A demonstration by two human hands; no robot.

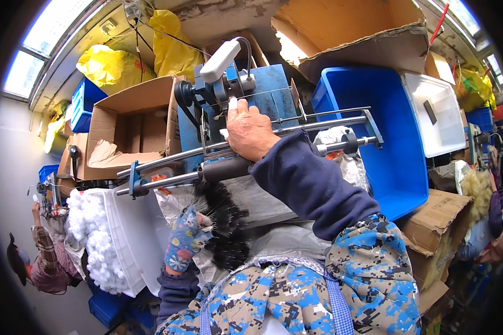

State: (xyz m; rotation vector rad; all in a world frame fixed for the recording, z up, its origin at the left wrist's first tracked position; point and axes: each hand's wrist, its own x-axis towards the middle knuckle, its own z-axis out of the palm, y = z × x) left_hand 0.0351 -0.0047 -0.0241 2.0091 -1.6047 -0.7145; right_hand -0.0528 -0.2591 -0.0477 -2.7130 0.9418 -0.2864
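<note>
A blue bench machine (274,89) with a motor, pulley and belt stands in front of me. My right hand (248,129) reaches to its working head, index finger stretched forward, the other fingers curled in; white wrapping covers the index fingertip and thumb. Whatever lies under those fingers is hidden. Below the hand, two metal rails (173,180) cross the machine's front with a dark roller (224,168). My left hand (189,231), in a blue patterned glove with bare fingertips, is closed at the edge of a black tuft of long fur or bristles (223,223) beside my lap.
An open cardboard box (131,125) stands left of the machine. To the right is a deep blue bin (399,139) beside a white tray (435,114). A white crate (131,240) with white fluff (95,240) stands at left. Other people work at both far sides.
</note>
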